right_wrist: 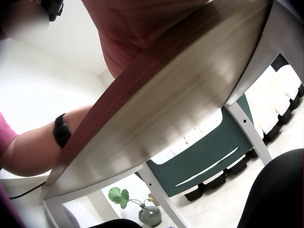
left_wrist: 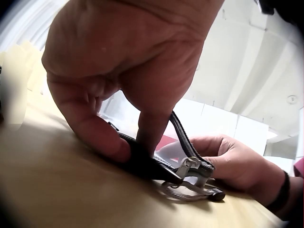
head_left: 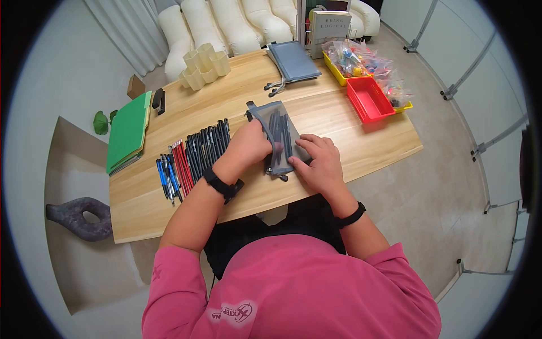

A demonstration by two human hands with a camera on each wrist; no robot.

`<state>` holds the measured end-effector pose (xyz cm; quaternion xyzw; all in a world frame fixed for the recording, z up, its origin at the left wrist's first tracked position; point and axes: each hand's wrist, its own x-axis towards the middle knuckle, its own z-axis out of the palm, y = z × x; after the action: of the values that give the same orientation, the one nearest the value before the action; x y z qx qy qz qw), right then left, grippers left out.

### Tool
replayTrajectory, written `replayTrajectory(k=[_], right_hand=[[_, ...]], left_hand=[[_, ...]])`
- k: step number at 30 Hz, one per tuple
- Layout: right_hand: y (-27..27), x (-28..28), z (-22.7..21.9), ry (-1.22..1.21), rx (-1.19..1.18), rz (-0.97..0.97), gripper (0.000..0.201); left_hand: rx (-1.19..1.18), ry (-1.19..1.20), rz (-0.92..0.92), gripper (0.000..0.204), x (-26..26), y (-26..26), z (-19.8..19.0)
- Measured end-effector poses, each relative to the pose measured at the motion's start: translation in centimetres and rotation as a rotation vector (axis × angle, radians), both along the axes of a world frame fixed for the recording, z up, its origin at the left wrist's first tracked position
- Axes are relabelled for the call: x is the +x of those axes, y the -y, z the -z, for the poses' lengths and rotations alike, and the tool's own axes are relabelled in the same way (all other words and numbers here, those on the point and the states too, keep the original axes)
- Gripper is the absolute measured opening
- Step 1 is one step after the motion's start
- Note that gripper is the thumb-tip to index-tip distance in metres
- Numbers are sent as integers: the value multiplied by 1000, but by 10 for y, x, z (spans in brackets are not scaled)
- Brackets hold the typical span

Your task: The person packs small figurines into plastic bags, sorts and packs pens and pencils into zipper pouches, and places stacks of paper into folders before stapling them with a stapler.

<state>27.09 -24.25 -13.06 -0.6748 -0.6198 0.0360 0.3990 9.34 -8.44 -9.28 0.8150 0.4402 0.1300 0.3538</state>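
A grey mesh pouch with dark pens inside lies near the table's front edge. My left hand is at its open zipper side, fingertips showing through the mesh; in the left wrist view that hand pinches the pouch's black edge beside the metal zipper pull. From the right, my right hand holds the pouch's other side, thumb on the mesh. Left of the pouch lie black pens, red pencils and blue pens in a row. In the right wrist view the tabletop hides the fingers.
Green folders and a black stapler lie at the left. Behind stand a cream hexagonal holder and stacked grey pouches. A red basket and a yellow one with bagged items are at the right.
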Motion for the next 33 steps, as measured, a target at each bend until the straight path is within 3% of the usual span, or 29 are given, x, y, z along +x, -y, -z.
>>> replayTrajectory(k=[4,6,7,9,13,15,16,17,19,20,22,23,25,28,32,33], right_hand=[[1,-2,-2,42,8,13,46],[2,-2,-3,39,15,8,48],[3,-3,-6,47,5,-3,50],[2,-4,-10,56,0,-15,52],[3,-3,-10,53,-35,-3,56],[3,-3,-7,53,-46,-4,57],[2,-2,-5,41,-49,-12,56],[2,-1,-4,31,-53,-20,55],[2,-1,-6,38,-59,-26,54],[2,-1,-7,44,-66,-34,52],[3,-2,-7,43,-64,-33,50],[3,-2,-8,42,-64,-34,49],[3,-2,-11,37,-75,-35,50],[2,-2,-9,26,-74,-33,52],[1,-2,-10,38,-56,-44,59],[2,-2,-11,40,-55,-45,59]], left_hand=[[-109,153,-75,46,9,-12,7],[-420,202,-217,45,8,-18,5],[-422,200,-219,45,5,-20,11],[-617,551,-208,47,0,-25,20],[-707,667,-29,52,-18,-11,18],[-580,435,144,60,-27,-7,15],[-363,281,207,66,-30,-7,12],[-364,282,208,66,-32,-7,8],[-139,166,323,62,-34,-6,-9],[-137,167,327,62,-32,-4,-19],[95,-217,241,59,-28,-2,-34],[99,-216,242,59,-30,-4,-27],[356,24,439,61,-35,-9,-8],[310,94,456,65,-35,-7,-5],[315,54,505,60,-36,-12,-19],[432,34,536,59,-36,-13,-20]])
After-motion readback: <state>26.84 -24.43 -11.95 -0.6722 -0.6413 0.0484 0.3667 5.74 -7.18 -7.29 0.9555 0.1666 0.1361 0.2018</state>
